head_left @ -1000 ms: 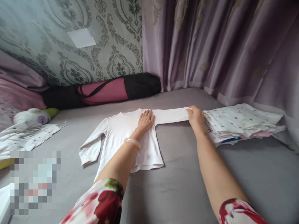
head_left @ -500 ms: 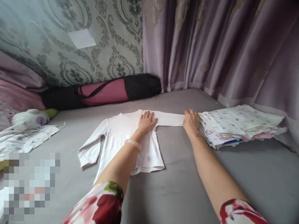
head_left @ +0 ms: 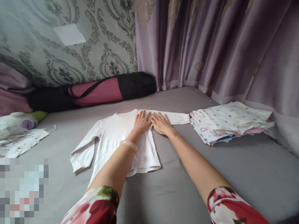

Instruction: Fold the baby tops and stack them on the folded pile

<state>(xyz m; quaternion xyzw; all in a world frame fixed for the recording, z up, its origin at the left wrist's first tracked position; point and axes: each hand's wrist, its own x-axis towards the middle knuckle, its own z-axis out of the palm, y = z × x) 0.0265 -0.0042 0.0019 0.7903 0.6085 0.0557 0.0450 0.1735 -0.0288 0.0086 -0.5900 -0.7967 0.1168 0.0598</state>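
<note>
Gray sheet (head_left: 173, 189) borders the shirt (head_left: 114, 133); left hand (head_left: 142, 122) and right hand (head_left: 161, 124) spread flat atop, 1 cuff (head_left: 186, 118) beside folded clothes (head_left: 229, 119).

Damask-patterned wall (head_left: 112, 46) in gray and black, white paper (head_left: 69, 34) on it, purple curtains (head_left: 205, 43) hanging alongside, gray-sheeted surface (head_left: 252, 168) below, pale light at left.

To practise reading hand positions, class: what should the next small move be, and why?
Probably slide the right hand outward along the outstretched sleeve, smoothing it: that hand lies at the sleeve's shoulder end, while the left hand rests beside it on the white shirt.
</note>
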